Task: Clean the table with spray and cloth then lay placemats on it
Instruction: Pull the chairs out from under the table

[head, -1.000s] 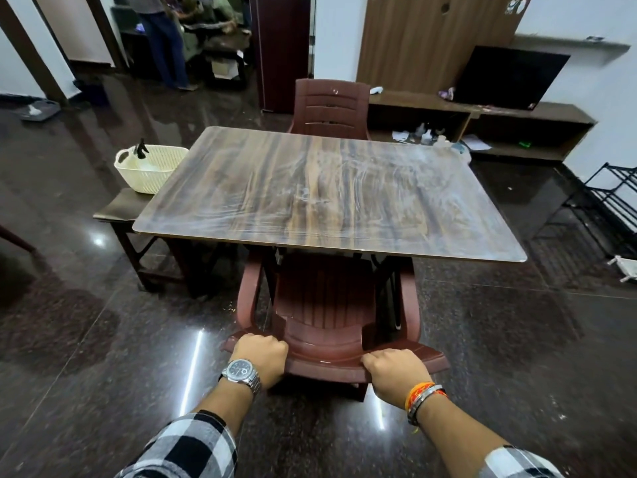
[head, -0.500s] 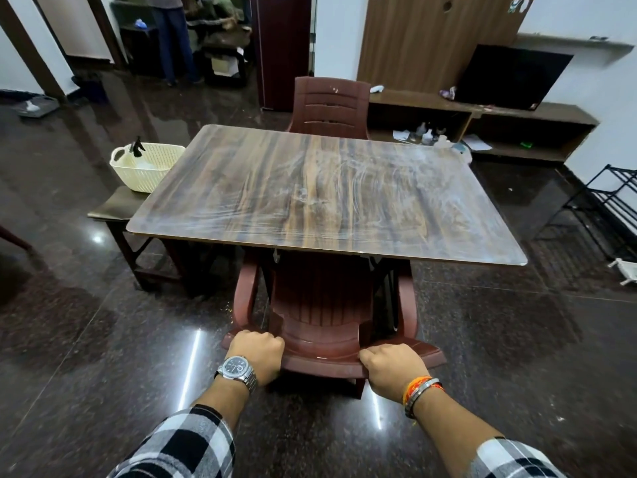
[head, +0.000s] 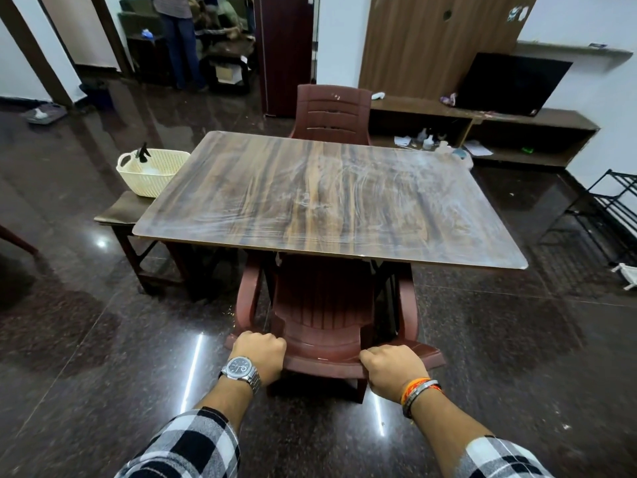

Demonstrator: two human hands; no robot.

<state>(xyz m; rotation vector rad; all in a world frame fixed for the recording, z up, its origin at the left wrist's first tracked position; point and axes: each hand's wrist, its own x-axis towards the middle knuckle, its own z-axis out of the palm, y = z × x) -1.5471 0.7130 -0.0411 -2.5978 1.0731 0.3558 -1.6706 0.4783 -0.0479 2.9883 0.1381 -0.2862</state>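
A wood-grain table fills the middle of the head view, its top bare and streaked with whitish smears. Under its near edge is a maroon plastic chair, tucked partway in. My left hand grips the left end of the chair's backrest top. My right hand grips its right end. A cream basket with a black spray-bottle nozzle poking out stands on a low bench at the table's left. No cloth or placemats are visible.
A second maroon chair stands at the table's far side. The low bench is at the left, a black wire rack at the right, a long wooden shelf unit behind. A person stands far back left. Glossy dark floor all round.
The chair has slid a little further under the table with both hands still on its backrest. The person in the background has shifted slightly.
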